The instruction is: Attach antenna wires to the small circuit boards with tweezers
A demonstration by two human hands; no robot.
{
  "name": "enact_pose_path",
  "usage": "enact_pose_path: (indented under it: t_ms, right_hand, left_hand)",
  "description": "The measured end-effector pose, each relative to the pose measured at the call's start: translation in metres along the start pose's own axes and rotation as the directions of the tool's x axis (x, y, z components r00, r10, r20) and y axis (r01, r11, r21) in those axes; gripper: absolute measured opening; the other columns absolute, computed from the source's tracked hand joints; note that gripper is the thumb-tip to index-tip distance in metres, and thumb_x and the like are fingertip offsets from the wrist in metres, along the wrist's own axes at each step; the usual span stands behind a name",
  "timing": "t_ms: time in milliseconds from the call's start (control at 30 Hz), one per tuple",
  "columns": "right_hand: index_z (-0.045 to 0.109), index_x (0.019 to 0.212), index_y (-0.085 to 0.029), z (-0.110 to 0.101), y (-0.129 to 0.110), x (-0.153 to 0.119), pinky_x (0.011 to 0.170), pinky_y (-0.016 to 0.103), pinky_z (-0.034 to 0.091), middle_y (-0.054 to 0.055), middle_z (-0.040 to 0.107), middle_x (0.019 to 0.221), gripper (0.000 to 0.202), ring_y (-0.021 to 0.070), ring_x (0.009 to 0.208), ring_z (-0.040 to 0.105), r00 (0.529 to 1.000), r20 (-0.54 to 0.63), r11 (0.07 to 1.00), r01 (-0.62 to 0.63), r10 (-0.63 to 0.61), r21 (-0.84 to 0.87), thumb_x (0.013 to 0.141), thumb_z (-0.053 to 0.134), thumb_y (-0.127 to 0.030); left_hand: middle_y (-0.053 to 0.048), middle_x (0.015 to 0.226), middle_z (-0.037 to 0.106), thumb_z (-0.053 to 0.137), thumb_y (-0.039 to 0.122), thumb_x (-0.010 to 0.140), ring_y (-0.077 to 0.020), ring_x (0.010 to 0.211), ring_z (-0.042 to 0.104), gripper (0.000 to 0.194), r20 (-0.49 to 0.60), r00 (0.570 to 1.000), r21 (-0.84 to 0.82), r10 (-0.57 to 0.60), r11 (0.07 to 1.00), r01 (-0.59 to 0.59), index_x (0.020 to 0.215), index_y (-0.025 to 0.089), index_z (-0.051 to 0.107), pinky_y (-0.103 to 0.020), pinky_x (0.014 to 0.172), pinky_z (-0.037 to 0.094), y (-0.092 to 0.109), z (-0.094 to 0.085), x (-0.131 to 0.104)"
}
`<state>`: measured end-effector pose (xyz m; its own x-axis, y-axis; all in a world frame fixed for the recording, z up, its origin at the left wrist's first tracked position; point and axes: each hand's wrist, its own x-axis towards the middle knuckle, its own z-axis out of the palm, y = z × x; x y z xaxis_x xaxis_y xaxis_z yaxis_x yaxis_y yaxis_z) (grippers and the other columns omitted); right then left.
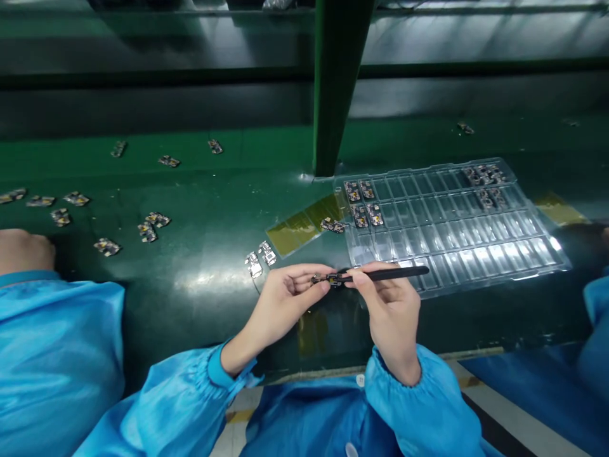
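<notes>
My left hand [283, 303] is closed, with thumb and fingertips pinching a small circuit board [332, 279]. From the right, my right hand [394, 314] grips black tweezers [399, 273] between thumb and fingers. The tweezers lie nearly level, their tips at the board and partly hidden by fingers. Just beyond my left hand, two pale circuit boards [254, 264] rest on the table, with a thin wire trailing from one. A clear plastic tray [428, 222] of narrow compartments lies beyond my right hand, with several boards at its upper left and upper right.
Yellow film strips [297, 227] lie by the tray's left edge, one board [333, 225] beside them. Several loose boards [107, 246] are scattered at left on the green table [200, 317]. A green post [340, 89] rises behind. Co-workers' blue sleeves [57, 336] flank both sides.
</notes>
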<state>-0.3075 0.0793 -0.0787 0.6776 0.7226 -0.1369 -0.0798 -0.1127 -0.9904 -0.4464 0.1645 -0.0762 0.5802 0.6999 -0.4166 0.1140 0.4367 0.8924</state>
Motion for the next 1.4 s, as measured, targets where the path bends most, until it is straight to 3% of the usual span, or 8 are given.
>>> enact_pose_path:
  t_ms: [167, 300, 433, 533, 600, 800, 967, 1400]
  right_hand:
    - [0.069, 0.089, -0.02, 0.0, 0.009, 0.002, 0.072, 0.031, 0.066, 0.001, 0.076, 0.082, 0.015, 0.0198, 0.081, 0.076, 0.999, 0.02, 0.989, -0.049, 0.046, 0.138, 0.081, 0.078, -0.029]
    - [0.067, 0.089, -0.019, 0.0, 0.008, 0.001, 0.073, 0.034, 0.066, 0.002, 0.076, 0.082, 0.015, 0.0211, 0.081, 0.076, 0.999, 0.009, 0.992, -0.032, 0.031, 0.125, 0.083, 0.076, -0.029]
    - [0.068, 0.086, -0.02, 0.001, 0.005, -0.005, 0.076, 0.034, 0.063, 0.003, 0.076, 0.084, 0.006, 0.0209, 0.081, 0.075, 0.992, -0.033, 0.992, 0.125, -0.126, -0.026, 0.084, 0.074, -0.023]
    - [0.069, 0.088, -0.023, 0.001, 0.005, -0.01, 0.079, 0.036, 0.062, 0.002, 0.076, 0.085, 0.01, 0.0205, 0.083, 0.075, 0.955, -0.01, 0.954, 0.297, -0.298, -0.028, 0.084, 0.073, -0.015]
    - [0.068, 0.089, -0.024, 0.002, 0.006, -0.011, 0.08, 0.036, 0.062, 0.001, 0.076, 0.085, 0.013, 0.0201, 0.083, 0.075, 0.943, -0.009, 0.943, 0.332, -0.332, -0.013, 0.084, 0.072, -0.013]
    - [0.067, 0.087, -0.02, 0.001, 0.007, -0.003, 0.072, 0.031, 0.064, 0.004, 0.078, 0.083, 0.012, 0.0212, 0.079, 0.077, 0.993, -0.064, 0.995, 0.095, -0.095, -0.003, 0.083, 0.076, -0.027]
    - [0.066, 0.088, -0.02, -0.001, 0.011, 0.003, 0.081, 0.036, 0.064, 0.004, 0.079, 0.088, 0.016, 0.0236, 0.088, 0.077, 1.0, 0.014, 0.99, -0.028, 0.027, 0.137, 0.082, 0.077, -0.029]
    - [0.064, 0.089, -0.02, 0.001, 0.009, 0.005, 0.076, 0.037, 0.068, 0.001, 0.078, 0.082, 0.016, 0.0224, 0.084, 0.078, 0.997, 0.058, 0.977, -0.067, 0.057, 0.203, 0.083, 0.076, -0.029]
  left_hand:
    - [-0.007, 0.105, 0.078, 0.077, 0.023, 0.081, -0.0219, 0.096, 0.075, 0.025, -0.007, 1.0, 0.005, -0.025, 1.0, 0.025, 0.105, 0.015, 0.075, -0.027, 0.086, 0.062, -0.001, -0.001, 0.001]
    - [-0.007, 0.105, 0.079, 0.077, 0.024, 0.081, -0.0215, 0.095, 0.076, 0.025, -0.015, 0.999, 0.017, -0.03, 0.999, 0.03, 0.105, 0.016, 0.076, -0.026, 0.083, 0.062, 0.001, 0.0, -0.001]
    - [-0.007, 0.1, 0.079, 0.077, 0.024, 0.08, -0.0229, 0.094, 0.076, 0.025, -0.033, 0.999, 0.04, -0.016, 0.999, 0.017, 0.103, 0.015, 0.076, -0.028, 0.082, 0.063, 0.001, 0.002, -0.002]
    - [-0.007, 0.102, 0.079, 0.076, 0.026, 0.082, -0.0234, 0.094, 0.076, 0.025, -0.071, 0.997, 0.086, 0.026, 0.996, -0.02, 0.104, 0.015, 0.076, -0.03, 0.083, 0.063, 0.0, 0.001, -0.001]
    - [-0.008, 0.103, 0.079, 0.075, 0.026, 0.082, -0.0231, 0.093, 0.076, 0.025, -0.085, 0.996, 0.094, 0.038, 0.995, -0.03, 0.105, 0.015, 0.076, -0.03, 0.083, 0.063, -0.002, 0.0, 0.0]
    - [-0.008, 0.106, 0.078, 0.076, 0.027, 0.081, -0.0238, 0.097, 0.075, 0.028, -0.043, 0.999, 0.043, 0.004, 0.999, -0.002, 0.107, 0.016, 0.075, -0.032, 0.086, 0.062, -0.003, -0.004, 0.002]
    - [-0.008, 0.107, 0.078, 0.077, 0.026, 0.081, -0.0237, 0.1, 0.075, 0.028, 0.005, 1.0, 0.001, -0.024, 1.0, 0.024, 0.107, 0.016, 0.075, -0.032, 0.089, 0.061, -0.002, -0.004, 0.003]
    - [-0.008, 0.103, 0.079, 0.078, 0.026, 0.08, -0.025, 0.096, 0.076, 0.027, -0.001, 0.998, 0.038, -0.06, 0.997, 0.06, 0.105, 0.016, 0.076, -0.031, 0.085, 0.063, 0.001, -0.003, 0.001]
